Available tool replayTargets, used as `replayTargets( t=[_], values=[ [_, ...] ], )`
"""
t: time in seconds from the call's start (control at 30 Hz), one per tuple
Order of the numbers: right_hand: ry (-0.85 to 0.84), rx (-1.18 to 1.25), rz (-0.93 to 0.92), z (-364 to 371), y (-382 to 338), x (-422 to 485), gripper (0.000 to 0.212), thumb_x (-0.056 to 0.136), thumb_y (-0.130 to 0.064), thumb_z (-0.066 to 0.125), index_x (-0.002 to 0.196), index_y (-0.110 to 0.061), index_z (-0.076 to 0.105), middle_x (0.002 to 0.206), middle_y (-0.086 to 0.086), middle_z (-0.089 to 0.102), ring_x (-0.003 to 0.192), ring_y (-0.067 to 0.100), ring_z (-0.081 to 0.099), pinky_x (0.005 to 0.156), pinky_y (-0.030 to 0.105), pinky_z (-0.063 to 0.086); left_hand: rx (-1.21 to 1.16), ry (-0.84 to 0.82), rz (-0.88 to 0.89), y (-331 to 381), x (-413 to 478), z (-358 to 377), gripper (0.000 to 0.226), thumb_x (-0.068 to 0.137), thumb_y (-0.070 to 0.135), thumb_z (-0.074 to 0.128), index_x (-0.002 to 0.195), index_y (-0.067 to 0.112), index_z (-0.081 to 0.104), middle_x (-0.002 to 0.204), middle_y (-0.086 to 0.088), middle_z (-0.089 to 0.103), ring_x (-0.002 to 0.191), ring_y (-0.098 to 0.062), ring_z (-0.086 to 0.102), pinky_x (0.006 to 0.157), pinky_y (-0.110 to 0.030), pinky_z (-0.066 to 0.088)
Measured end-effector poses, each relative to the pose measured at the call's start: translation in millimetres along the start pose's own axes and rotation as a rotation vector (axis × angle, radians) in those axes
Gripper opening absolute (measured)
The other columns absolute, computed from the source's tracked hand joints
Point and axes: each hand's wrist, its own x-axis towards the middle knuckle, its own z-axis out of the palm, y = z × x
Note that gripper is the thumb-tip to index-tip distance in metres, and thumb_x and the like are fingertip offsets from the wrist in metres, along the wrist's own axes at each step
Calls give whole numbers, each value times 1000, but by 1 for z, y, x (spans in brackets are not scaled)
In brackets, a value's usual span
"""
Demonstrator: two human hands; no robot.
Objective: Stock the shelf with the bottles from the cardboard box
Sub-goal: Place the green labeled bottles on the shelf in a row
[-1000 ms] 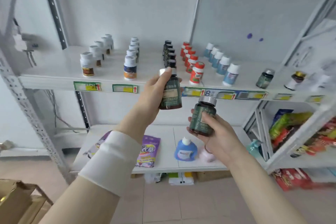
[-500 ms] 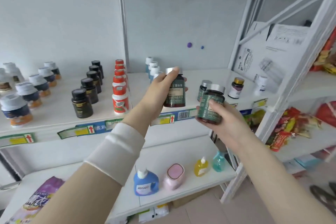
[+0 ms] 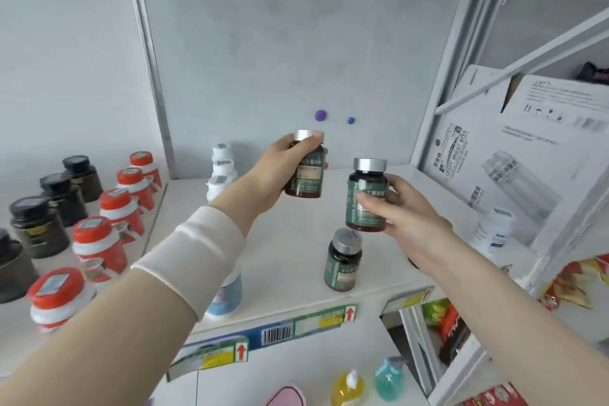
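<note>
Left hand point(image 3: 276, 175) is gripping a silver-capped green bottle point(image 3: 308, 175) upright over the shelf point(image 3: 290, 241). Right hand point(image 3: 408, 217) is gripping a second green bottle point(image 3: 364, 201) just beside it. Third bottle point(image 3: 342, 262) is standing on the shelf below the right hand.

Landmark: standing green bottle point(image 3: 342, 260), silver cap, upright on shelf board point(image 3: 290, 241) near front edge.
- Left hand point(image 3: 280, 175) above-left of it, fingers wrapped round left-held bottle point(image 3: 308, 175); bottle upright, clear of board.
- Right hand point(image 3: 405, 211) above-right of it, gripping right-held bottle point(image 3: 364, 201); base close over its cap, contact unclear.
- Red-capped bottles point(image 3: 99, 241), black bottles point(image 3: 36, 224): rows well left of it.
- White-capped bottles point(image 3: 222, 168): behind-left.
- White carton point(image 3: 527, 142): right of it, tilted.
- Yellow bottle point(image 3: 349, 389), teal bottle point(image 3: 389, 379): below it.
</note>
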Motion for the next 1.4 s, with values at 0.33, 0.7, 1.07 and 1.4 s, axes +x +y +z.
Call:
replayTargets(
  t=[0.33,0.7,1.07,1.4],
  values=[
    [-255,-248,45,-13,14,136,50,74,-15,77,116,-23,49,104,0,60,105,19,61,100,42,47,277,180,-107,-33,117,-16,40,85,41,64,118,18,60,112,-2,67,102,-19,63,93,-31,50],
    [-322,-477,73,23,75,228,57,70,-11,79,120,-14,50,112,-2,56,99,16,53,73,24,43,547,196,-224,-93,206,-52,25,81,28,71,98,11,62,92,-5,62,86,-18,57,92,-36,50],
    [-323,-583,69,39,98,264,62,69,-14,81,120,-10,45,112,-2,53,100,16,51,85,27,44,649,175,-260,-107,235,-67,38,77,26,75,107,8,62,96,-4,61,87,-17,58,92,-37,50],
    [-350,-641,62,39,99,264,71,69,-19,81,126,-12,38,127,3,52,113,18,52,86,24,40,808,131,-260,-101,235,-62,23,83,25,69,97,18,53,98,0,52,90,-16,50,69,-19,41]
  ],
)
